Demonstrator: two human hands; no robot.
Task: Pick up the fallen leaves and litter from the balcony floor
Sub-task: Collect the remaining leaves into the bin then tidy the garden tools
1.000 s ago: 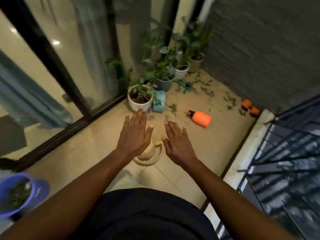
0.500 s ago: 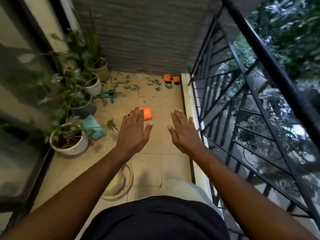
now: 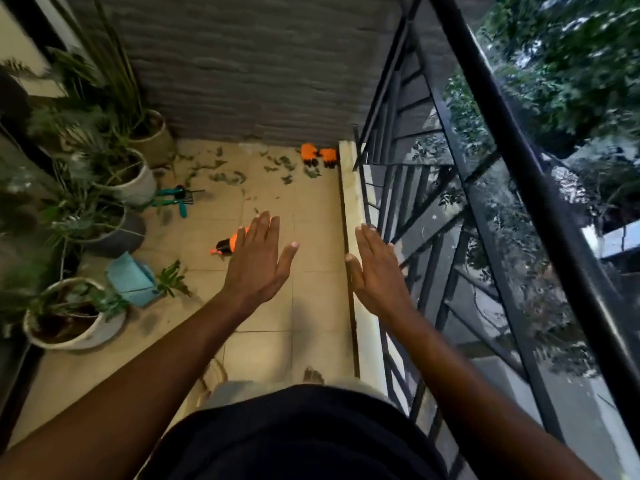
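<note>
Right now, nothing is held in the left hand [image 3: 258, 261] or the right hand [image 3: 377, 271]. Both are stretched out flat, the fingers straight and close together, the thumbs stuck out to the side. The fallen leaves [image 3: 238, 176] are seen far from the hands, at the end of the balcony floor [image 3: 311, 216], just by the grey wall [image 3: 242, 81], between the plant pots [image 3: 135, 183] and the orange gloves [image 3: 318, 155]. No leaf is picked up yet. To do this step well, the far end should probably be walked to first, and the orange spray bottle [image 3: 231, 240] should be stepped around. Then the leaves can be pinched up from one side to the other. The leaf patch is long from left to right, along the wall. Which way each small leaf points cannot be told.
</note>
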